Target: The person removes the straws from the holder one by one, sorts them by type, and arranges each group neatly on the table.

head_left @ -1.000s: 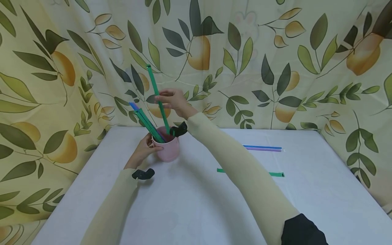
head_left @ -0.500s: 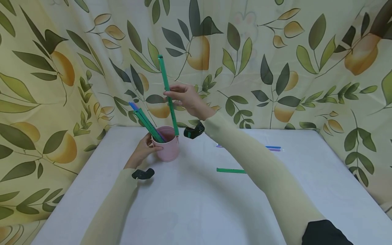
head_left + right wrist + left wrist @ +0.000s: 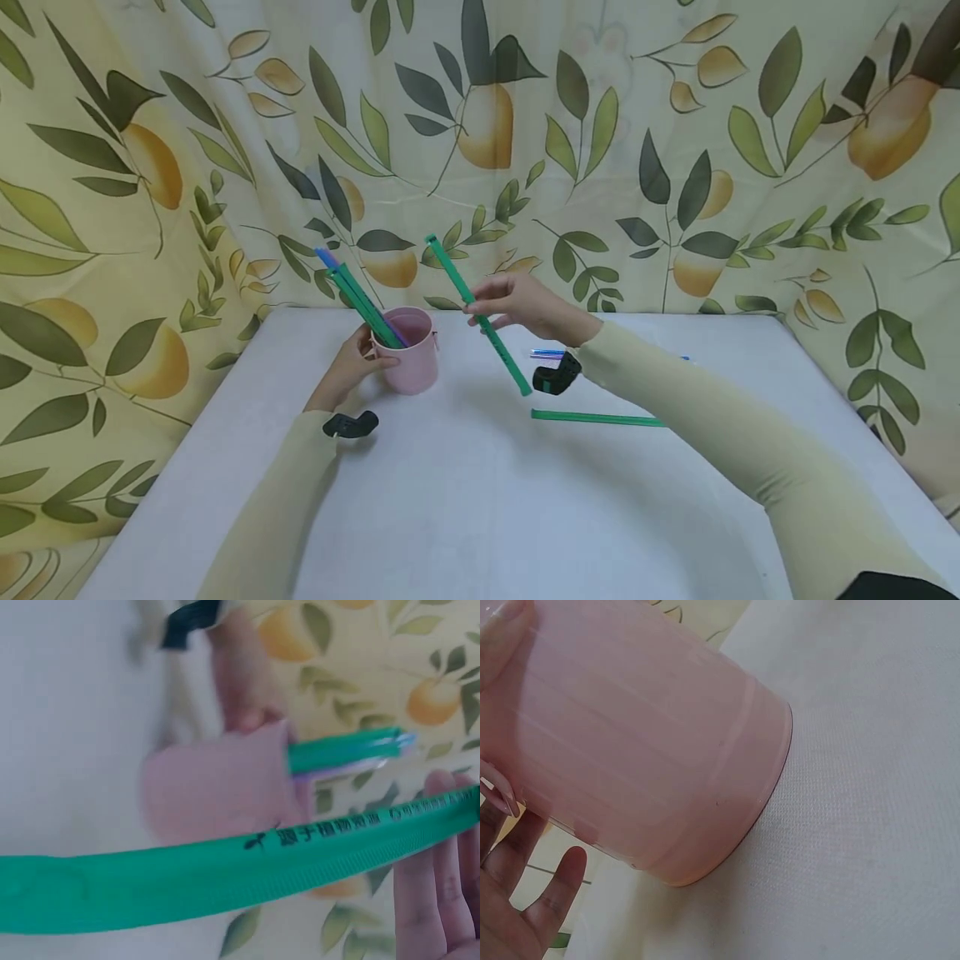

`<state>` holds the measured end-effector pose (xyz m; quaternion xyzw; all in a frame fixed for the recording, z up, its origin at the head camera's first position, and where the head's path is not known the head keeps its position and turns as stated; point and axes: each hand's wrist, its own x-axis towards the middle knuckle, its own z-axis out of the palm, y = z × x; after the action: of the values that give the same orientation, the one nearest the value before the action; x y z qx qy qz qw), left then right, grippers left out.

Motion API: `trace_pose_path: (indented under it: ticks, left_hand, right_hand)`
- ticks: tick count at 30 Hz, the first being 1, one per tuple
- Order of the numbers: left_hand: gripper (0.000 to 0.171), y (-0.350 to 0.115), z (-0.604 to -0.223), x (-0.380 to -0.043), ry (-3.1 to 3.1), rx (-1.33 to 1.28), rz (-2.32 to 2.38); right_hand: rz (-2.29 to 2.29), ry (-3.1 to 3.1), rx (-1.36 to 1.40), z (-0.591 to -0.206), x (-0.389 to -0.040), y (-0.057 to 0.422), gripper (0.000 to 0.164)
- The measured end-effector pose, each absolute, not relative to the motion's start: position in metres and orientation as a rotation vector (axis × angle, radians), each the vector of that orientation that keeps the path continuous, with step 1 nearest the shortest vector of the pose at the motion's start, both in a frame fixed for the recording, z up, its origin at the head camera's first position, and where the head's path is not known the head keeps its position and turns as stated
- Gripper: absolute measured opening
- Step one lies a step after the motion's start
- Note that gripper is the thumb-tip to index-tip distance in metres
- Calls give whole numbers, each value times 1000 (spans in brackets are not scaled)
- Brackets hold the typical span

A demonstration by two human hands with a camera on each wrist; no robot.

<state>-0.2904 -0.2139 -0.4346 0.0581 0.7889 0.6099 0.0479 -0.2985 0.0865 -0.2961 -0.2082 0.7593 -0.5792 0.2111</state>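
My right hand (image 3: 528,307) pinches a green paper-wrapped straw (image 3: 451,268) near its middle, to the right of a pink cup (image 3: 414,367). The straw slants, upper end to the left, lower end above the table; dark printing runs along its wrapper (image 3: 172,889) in the right wrist view. My left hand (image 3: 348,367) holds the cup from its left side, thumb across the front near the rim. Leaning left inside the cup are several wrapped straws (image 3: 363,304), green and blue-purple. In the left wrist view the cup's base (image 3: 727,817) is close to the white cloth.
Another green wrapped straw (image 3: 592,417) lies on the white table (image 3: 450,500) right of the cup, its right end behind my right sleeve. Behind it lie blue and purple straws (image 3: 546,354), partly covered by the right arm. A leaf-and-fruit patterned curtain (image 3: 675,83) hangs behind the table.
My right hand has lifted the green straw out of the cup and carried it right and down, tilting it. The left hand stays on the cup.
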Motion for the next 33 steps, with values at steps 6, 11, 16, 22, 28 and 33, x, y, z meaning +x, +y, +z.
trace_pose_path:
  ticks: [6, 11, 16, 22, 28, 33]
  left_hand:
    - [84, -215, -435, -291, 2396, 151, 1852]
    - [84, -213, -433, -290, 2397, 149, 1849]
    - [84, -212, -430, -288, 2397, 146, 1846]
    - [85, -212, -429, -287, 2397, 154, 1851]
    - [85, -212, -430, -288, 2406, 162, 1847]
    - [88, -211, -432, -289, 2407, 151, 1835]
  right_hand:
    - [-1406, 2183, -580, -313, -296, 130, 24]
    - [-1261, 2244, -530, -324, -295, 164, 26]
    - [-1075, 2304, -521, -337, -297, 194, 28]
    - [-901, 2285, -518, -354, -303, 225, 31]
    - [-803, 2268, -526, -365, -312, 249, 35]
    - [-736, 2272, -467, -376, -319, 262, 33]
